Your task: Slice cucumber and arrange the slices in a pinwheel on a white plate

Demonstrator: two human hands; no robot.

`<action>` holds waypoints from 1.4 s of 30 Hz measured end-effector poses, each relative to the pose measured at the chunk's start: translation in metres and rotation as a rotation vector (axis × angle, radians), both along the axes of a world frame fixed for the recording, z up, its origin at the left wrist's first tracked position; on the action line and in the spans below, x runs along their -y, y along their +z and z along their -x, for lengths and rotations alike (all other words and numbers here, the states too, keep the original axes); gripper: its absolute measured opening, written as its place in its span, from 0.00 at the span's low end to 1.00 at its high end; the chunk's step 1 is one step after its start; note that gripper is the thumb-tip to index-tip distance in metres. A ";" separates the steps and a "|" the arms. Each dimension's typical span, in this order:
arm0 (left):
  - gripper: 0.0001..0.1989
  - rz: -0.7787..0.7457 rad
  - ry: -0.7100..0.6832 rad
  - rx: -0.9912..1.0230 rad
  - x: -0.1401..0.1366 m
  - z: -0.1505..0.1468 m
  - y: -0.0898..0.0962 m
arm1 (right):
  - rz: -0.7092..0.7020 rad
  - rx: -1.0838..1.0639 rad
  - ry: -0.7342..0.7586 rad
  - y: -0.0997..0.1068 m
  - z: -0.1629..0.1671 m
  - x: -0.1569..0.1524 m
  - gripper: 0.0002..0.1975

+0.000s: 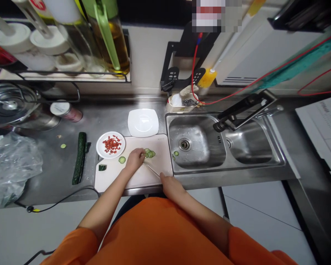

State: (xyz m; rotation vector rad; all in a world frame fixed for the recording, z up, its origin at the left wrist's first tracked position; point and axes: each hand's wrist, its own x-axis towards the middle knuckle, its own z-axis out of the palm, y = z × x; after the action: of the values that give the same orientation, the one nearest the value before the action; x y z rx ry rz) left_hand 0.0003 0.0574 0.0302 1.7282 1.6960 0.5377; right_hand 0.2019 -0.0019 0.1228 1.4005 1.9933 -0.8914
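Observation:
On the white cutting board (pixel 138 178), my left hand (pixel 134 161) has its fingers closed at the edge of a small fan of cucumber slices (pixel 150 153); the fingertips are partly hidden. My right hand (pixel 172 187) grips a knife (pixel 152 170) by its handle, the blade pointing up and left toward my left fingers. One loose cucumber slice (pixel 122 160) and a dark green cucumber chunk (pixel 102 167) lie on the left of the board. A round white plate (pixel 99 149) of chopped red pieces overlaps the board's upper left corner.
A whole-looking cucumber (pixel 79 158) lies left of the board. Behind the board is a square white plate (pixel 142 122). The steel sink (pixel 197 143) adjoins on the right, with slices at its edge. A plastic bag (pixel 15 165), a jar (pixel 66 111) and a lidded pot (pixel 13 105) stand left.

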 end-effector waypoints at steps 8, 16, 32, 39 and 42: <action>0.12 -0.007 0.115 -0.010 0.006 0.010 -0.004 | -0.007 0.004 0.021 -0.003 -0.001 -0.001 0.19; 0.07 0.014 0.026 -0.041 -0.006 0.002 -0.011 | 0.001 0.001 0.035 -0.001 -0.001 -0.002 0.20; 0.06 0.192 0.222 -0.107 0.016 0.026 0.014 | 0.022 -0.009 -0.003 0.000 -0.002 -0.003 0.19; 0.11 0.015 0.138 -0.140 0.034 0.026 0.005 | 0.022 0.009 0.014 0.001 0.004 -0.004 0.21; 0.13 -0.023 0.149 -0.116 0.042 0.024 -0.002 | -0.011 -0.006 0.024 0.001 0.014 -0.005 0.23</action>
State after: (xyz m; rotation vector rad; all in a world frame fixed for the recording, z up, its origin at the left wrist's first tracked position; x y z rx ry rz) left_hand -0.0232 0.0157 0.0278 1.6866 1.9177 0.5343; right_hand 0.1874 0.0032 0.1234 1.3785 2.0187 -0.8765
